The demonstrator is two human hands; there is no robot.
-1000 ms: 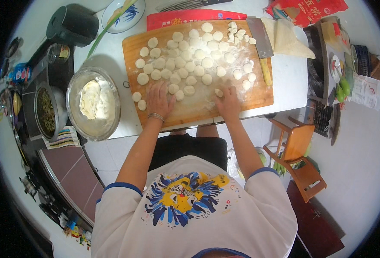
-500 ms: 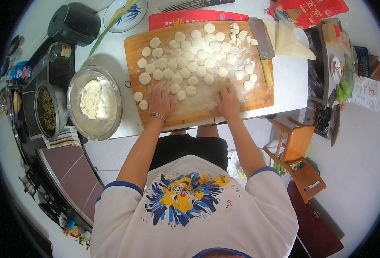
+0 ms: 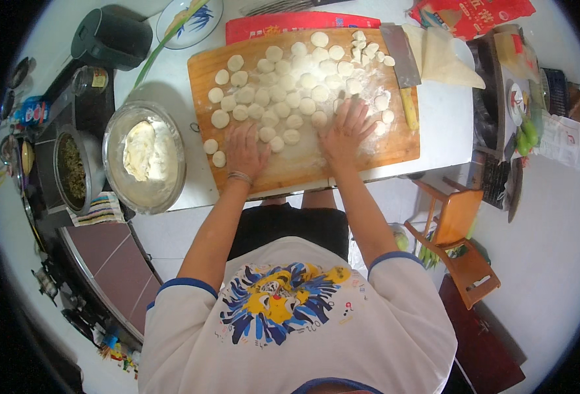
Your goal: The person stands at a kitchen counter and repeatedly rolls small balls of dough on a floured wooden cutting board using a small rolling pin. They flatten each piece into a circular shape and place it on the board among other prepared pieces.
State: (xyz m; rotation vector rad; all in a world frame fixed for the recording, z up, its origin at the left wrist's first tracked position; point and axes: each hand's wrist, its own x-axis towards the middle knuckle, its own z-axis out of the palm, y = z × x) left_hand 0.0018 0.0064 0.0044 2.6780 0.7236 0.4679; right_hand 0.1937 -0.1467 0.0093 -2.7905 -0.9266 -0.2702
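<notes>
Many flattened round dough pieces (image 3: 278, 94) lie on a floured wooden cutting board (image 3: 205, 72). My left hand (image 3: 245, 152) rests palm down at the board's lower left, fingers out, next to the lowest dough pieces. My right hand (image 3: 344, 134) lies with spread fingers on the right half of the board, palm down; whatever is beneath its palm is hidden. Small uncut-looking dough lumps (image 3: 363, 49) cluster at the upper right. Beside them a cleaver (image 3: 401, 59) with a yellow handle lies along the board's right edge.
Left of the board stands a metal bowl (image 3: 178, 174) holding a large dough lump (image 3: 140, 151). Farther left is a pot of chopped green filling (image 3: 72, 167). A patterned plate (image 3: 201, 33) and red packages (image 3: 464, 16) lie beyond the board. A wooden chair (image 3: 457, 217) stands at right.
My right hand has gone from curled fingers to a flat, spread palm and shifted slightly forward, now covering dough pieces on the right. My left hand stays nearly still.
</notes>
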